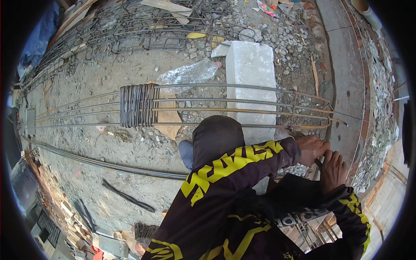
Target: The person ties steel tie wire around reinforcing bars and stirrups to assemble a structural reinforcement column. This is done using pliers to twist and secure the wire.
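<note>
Long steel reinforcing bars (208,111) lie side by side, with a tight bundle of square stirrups (138,105) around them at the left. One separate stirrup (293,108) crosses the bars near their bent right ends. Just below those ends, my left hand (313,149) is closed, its fingers partly hidden. My right hand (333,171) is closed too, right against the left one. A short dark piece (319,163) shows between the two hands; its kind cannot be made out. Beneath the bars stands a pale concrete block (250,65).
My bent knee (219,141) is close to the bars. A crushed plastic bottle (188,76) lies behind them, and a rebar mesh (143,26) farther back. A concrete ledge (346,65) runs along the right. More bars (108,162) and black tie wire (128,195) lie at left.
</note>
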`<state>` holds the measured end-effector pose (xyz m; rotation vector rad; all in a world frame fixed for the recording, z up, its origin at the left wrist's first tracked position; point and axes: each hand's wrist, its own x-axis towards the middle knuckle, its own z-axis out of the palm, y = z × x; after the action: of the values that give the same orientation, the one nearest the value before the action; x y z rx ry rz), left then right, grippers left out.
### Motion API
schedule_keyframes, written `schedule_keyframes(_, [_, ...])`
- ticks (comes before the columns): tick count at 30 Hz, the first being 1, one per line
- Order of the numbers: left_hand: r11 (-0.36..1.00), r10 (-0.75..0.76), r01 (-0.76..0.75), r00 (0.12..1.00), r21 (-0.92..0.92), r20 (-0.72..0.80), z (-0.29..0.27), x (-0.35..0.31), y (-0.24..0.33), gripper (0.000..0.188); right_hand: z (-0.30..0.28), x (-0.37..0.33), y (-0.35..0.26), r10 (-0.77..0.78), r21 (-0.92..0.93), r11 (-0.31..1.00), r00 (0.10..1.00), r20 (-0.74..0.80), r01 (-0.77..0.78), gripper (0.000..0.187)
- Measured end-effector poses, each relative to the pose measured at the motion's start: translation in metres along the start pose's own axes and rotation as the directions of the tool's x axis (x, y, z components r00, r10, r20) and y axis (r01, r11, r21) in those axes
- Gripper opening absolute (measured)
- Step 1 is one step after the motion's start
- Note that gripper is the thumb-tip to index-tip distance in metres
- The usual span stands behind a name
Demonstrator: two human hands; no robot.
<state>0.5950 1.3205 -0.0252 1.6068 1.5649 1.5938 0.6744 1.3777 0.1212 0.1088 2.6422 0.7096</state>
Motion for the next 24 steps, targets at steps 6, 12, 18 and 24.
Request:
schedule_keyframes(6, [0.992, -0.018, 0.028, 0.997, 0.126, -0.077, 0.005, -0.001, 0.008, 0.034, 0.011, 0.008, 0.022, -0.010, 0.119, 0.993, 0.957, 0.289, -0.025, 0.035])
schedule_keyframes(12, [0.922, -0.170, 0.148, 0.985, 0.357, 0.031, 0.011, -0.009, 0.030, 0.035, 0.033, 0.013, 0.036, -0.047, 0.513, 0.815, 0.851, 0.523, -0.270, 0.020])
schedule_keyframes(18, [0.910, -0.140, 0.097, 0.987, 0.404, 0.078, 0.016, -0.007, 0.032, 0.046, 0.023, 0.017, 0.045, -0.327, 0.529, 0.435, 0.420, 0.847, -0.729, 0.043])
schedule_keyframes(24, [0.943, -0.199, 0.151, 0.970, 0.298, 0.140, 0.006, 0.008, 0.021, 0.053, 0.002, 0.001, 0.015, -0.009, 0.085, 0.996, 0.987, 0.162, -0.005, 0.052])
